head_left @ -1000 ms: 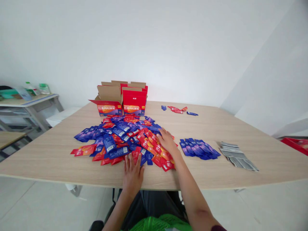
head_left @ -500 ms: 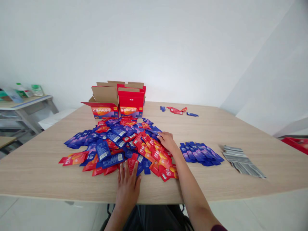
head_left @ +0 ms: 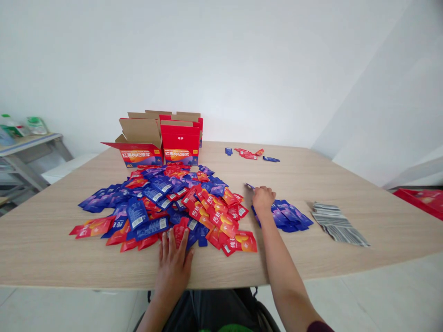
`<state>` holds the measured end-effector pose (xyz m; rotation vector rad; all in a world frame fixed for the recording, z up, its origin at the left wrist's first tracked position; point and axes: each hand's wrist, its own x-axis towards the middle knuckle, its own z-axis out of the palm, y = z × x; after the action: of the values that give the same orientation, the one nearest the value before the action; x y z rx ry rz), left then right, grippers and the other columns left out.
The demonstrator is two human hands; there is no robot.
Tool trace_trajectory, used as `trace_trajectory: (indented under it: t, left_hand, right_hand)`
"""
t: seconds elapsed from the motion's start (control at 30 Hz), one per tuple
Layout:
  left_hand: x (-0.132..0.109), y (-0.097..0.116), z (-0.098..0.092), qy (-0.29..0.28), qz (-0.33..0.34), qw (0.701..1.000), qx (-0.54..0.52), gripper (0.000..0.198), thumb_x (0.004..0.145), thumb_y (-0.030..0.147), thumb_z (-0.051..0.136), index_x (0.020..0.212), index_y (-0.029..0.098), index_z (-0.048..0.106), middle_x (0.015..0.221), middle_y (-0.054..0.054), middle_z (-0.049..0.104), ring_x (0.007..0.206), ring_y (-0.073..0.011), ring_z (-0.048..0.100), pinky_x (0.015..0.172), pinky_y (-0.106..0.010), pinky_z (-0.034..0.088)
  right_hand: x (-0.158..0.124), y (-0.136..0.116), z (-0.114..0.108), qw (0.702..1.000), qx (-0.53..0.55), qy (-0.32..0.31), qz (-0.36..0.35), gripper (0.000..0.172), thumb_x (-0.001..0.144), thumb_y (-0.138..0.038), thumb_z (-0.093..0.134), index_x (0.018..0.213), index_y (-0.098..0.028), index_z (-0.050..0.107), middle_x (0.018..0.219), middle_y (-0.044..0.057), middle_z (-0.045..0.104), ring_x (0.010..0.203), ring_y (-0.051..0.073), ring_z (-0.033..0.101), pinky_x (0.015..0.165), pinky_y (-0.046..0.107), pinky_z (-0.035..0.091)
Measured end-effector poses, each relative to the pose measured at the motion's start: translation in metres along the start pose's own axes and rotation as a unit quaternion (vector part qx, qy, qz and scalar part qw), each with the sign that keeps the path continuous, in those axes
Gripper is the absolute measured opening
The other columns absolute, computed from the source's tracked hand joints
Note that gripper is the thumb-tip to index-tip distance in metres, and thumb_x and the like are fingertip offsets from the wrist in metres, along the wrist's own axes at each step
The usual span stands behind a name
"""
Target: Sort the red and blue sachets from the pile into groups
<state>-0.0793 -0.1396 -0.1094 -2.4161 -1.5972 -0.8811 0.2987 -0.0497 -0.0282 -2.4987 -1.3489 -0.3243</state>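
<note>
A heap of red and blue sachets (head_left: 166, 193) lies on the wooden table (head_left: 221, 272). My left hand (head_left: 175, 258) rests at the heap's front edge, fingers spread, its fingertips touching a red sachet (head_left: 180, 230). My right hand (head_left: 265, 200) is right of the heap with its fingers closed on a blue sachet (head_left: 249, 186), whose end sticks out to the left. Just beneath and beside that hand, a row of overlapping blue sachets (head_left: 290, 216) lies on the table, its left end partly hidden by the hand and forearm.
Open red cartons (head_left: 180, 143) stand behind the heap. Several small red and blue sachets (head_left: 247, 154) lie farther back. Striped strips (head_left: 339, 223) lie at the right, with a red container (head_left: 420, 200) beyond. A side table (head_left: 27, 143) holds bottles at the left.
My right hand has moved right, from the heap to the blue row, carrying a blue sachet. My left hand stays at the heap. The view has shifted slightly.
</note>
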Motion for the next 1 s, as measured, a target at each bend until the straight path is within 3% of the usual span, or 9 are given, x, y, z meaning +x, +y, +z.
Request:
trace_trajectory:
  t: [0.13,0.23,0.37,0.47,0.6,0.8,0.9,1.0]
  left_hand:
    - [-0.001,-0.002,0.002,0.004,0.005,1.0,-0.002,0.059,0.098,0.033,0.051,0.155,0.027,0.039,0.166,-0.018,0.023,0.154,-0.041,0.014,0.115,-0.062,0.034]
    - [-0.001,-0.003,0.003,0.01,0.006,1.0,-0.012,0.059,0.098,0.032,0.051,0.155,0.027,0.039,0.168,-0.017,0.02,0.154,-0.0417,0.016,0.116,-0.062,0.034]
    - [-0.002,-0.004,0.004,0.008,-0.005,1.0,-0.019,0.06,0.097,0.033,0.053,0.155,0.029,0.04,0.169,-0.014,0.018,0.153,-0.0428,0.017,0.115,-0.063,0.034]
    - [-0.002,-0.004,0.005,0.0,-0.011,1.0,-0.015,0.061,0.097,0.035,0.053,0.155,0.03,0.039,0.169,-0.014,0.018,0.153,-0.0424,0.018,0.115,-0.063,0.034]
    - [-0.002,-0.006,0.006,0.0,-0.01,1.0,-0.003,0.059,0.097,0.035,0.052,0.155,0.029,0.04,0.167,-0.016,0.022,0.153,-0.0417,0.018,0.115,-0.062,0.035]
    - [-0.002,-0.007,0.006,-0.007,-0.009,1.0,0.007,0.058,0.098,0.036,0.05,0.155,0.026,0.041,0.165,-0.019,0.026,0.153,-0.0416,0.018,0.115,-0.062,0.035]
    - [-0.002,-0.006,0.005,-0.003,-0.012,1.0,-0.001,0.058,0.098,0.036,0.05,0.155,0.027,0.04,0.166,-0.016,0.023,0.154,-0.04,0.017,0.116,-0.061,0.034]
    - [-0.002,-0.004,0.005,-0.001,-0.016,1.0,-0.008,0.057,0.098,0.035,0.05,0.154,0.027,0.042,0.167,-0.016,0.023,0.155,-0.0395,0.015,0.117,-0.06,0.033]
  right_hand:
    - [-0.006,-0.006,0.012,0.999,0.0,-0.035,0.003,0.028,0.093,-0.025,0.054,0.103,-0.015,0.078,0.11,0.021,0.07,0.115,0.036,0.057,0.094,0.047,0.037]
    - [-0.008,-0.017,0.017,0.998,0.026,-0.048,-0.02,0.034,0.096,-0.031,0.051,0.113,-0.015,0.075,0.113,0.023,0.071,0.118,0.039,0.058,0.097,0.053,0.038]
    - [-0.009,-0.043,0.021,0.982,0.101,-0.06,-0.148,0.047,0.101,-0.033,0.042,0.144,-0.018,0.055,0.149,0.017,0.053,0.138,0.031,0.048,0.109,0.047,0.036]
    - [-0.013,-0.063,0.025,0.947,0.152,-0.08,-0.272,0.055,0.1,-0.028,0.043,0.155,-0.025,0.039,0.16,0.007,0.042,0.146,0.02,0.04,0.116,0.04,0.031]
    - [-0.023,-0.079,0.03,0.909,0.191,-0.083,-0.36,0.054,0.095,-0.02,0.051,0.148,-0.028,0.05,0.152,0.006,0.053,0.14,0.02,0.048,0.12,0.043,0.025]
    - [-0.018,-0.078,0.02,0.911,0.239,0.002,-0.337,0.038,0.094,-0.012,0.05,0.122,-0.026,0.07,0.129,0.007,0.07,0.121,0.022,0.061,0.11,0.039,0.036]
    - [0.001,-0.047,0.009,0.922,0.272,0.078,-0.265,0.036,0.095,-0.014,0.046,0.116,-0.025,0.072,0.12,0.007,0.072,0.113,0.023,0.061,0.102,0.038,0.041]
    - [0.022,-0.001,0.003,0.925,0.306,0.168,-0.148,0.038,0.1,-0.023,0.035,0.114,-0.017,0.069,0.11,0.014,0.07,0.105,0.026,0.06,0.097,0.041,0.044]
